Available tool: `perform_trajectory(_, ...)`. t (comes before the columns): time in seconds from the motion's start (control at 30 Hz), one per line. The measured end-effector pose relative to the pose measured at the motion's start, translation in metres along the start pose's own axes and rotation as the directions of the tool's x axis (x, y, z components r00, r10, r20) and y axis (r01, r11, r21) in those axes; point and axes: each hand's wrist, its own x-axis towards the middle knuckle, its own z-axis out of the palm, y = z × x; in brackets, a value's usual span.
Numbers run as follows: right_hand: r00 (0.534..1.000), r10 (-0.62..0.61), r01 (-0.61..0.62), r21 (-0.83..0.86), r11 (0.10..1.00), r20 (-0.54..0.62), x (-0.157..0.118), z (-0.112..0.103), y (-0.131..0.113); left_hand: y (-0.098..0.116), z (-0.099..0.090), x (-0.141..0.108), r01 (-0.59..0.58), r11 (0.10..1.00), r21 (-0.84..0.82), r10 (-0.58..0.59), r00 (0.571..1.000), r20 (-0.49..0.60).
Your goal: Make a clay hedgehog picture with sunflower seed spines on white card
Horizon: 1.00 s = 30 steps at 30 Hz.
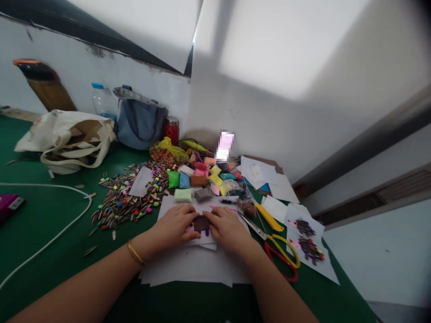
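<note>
A flat clay hedgehog figure (202, 223) with a brown body, a pink head and purple feet lies on white paper between my two hands. My left hand (177, 224) bends round its pink head end, thumb below and fingers above. From the other side, my right hand (227, 228) presses its fingertips on the brown body's upper and right edge. Parts of the figure are hidden under the fingers. Stacked white paper sheets (188, 267) lie beneath both hands. Just beyond them are several bagged blocks of coloured clay (198, 180).
Striped sunflower seeds mixed with coloured balls (117, 208) spread at left. Scissors (281, 255) and a yellow cutter (269, 217) lie at right, near a sheet with two hedgehog pictures (308, 242). Bags (139, 119), bottles and a lit phone (225, 146) stand behind. A white cable (67, 240) crosses the left.
</note>
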Motion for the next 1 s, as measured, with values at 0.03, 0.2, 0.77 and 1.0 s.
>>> perform_trajectory(0.03, 1.0, -0.003, 0.003, 0.0, 1.0, -0.001, 0.0, -0.001, -0.001, -0.001, 0.001, 0.0, -0.001, 1.0, -0.003, 0.001, 1.0, -0.008)
perform_trajectory(0.2, 1.0, 0.008, -0.009, -0.038, 0.999, -0.008, -0.001, -0.002, -0.005, -0.004, 0.003, 0.001, -0.004, 1.0, -0.003, 0.004, 0.999, -0.046)
perform_trajectory(0.77, 1.0, 0.001, 0.0, 0.052, 0.999, -0.026, 0.004, 0.001, 0.009, 0.001, 0.005, 0.0, 0.016, 0.997, 0.075, -0.017, 1.0, 0.024)
perform_trajectory(1.0, 0.999, -0.029, 0.031, 0.055, 0.998, -0.021, 0.002, -0.003, 0.008, 0.003, 0.006, 0.001, 0.027, 0.997, 0.078, -0.029, 0.999, 0.024)
